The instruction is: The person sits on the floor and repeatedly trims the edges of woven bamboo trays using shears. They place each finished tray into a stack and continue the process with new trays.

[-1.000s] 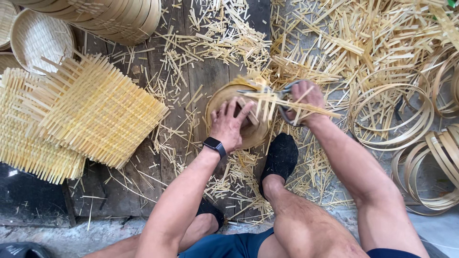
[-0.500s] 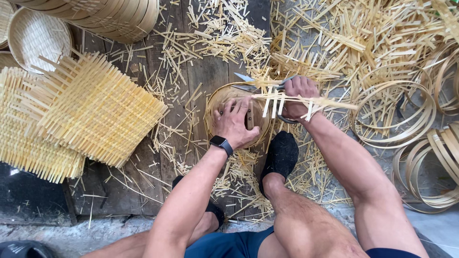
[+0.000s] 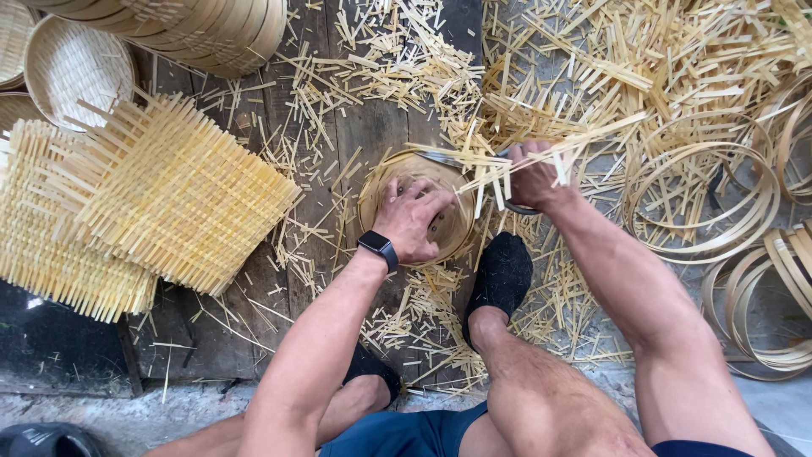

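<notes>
blade (image 3: 440, 157) slid left; left fingers (image 3: 423, 193) inside basket (image 3: 452, 233).

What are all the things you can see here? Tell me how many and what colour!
round bamboo basket: one, pale tan, on the boards in the middle, under the left hand
scissors: one pair, grey metal, at the basket's far rim, in the right hand
woven bamboo mats: at least two, yellow, overlapping on the left
finished baskets: several, tan, top left, some stacked
bamboo hoops: many, tan, on the right
cut bamboo strips: too many to count, yellow, scattered all over
wristwatch: one, black, left wrist
shoes: two, black
left hand: pressing on the basket
right hand: fingers closed round the scissors
</notes>
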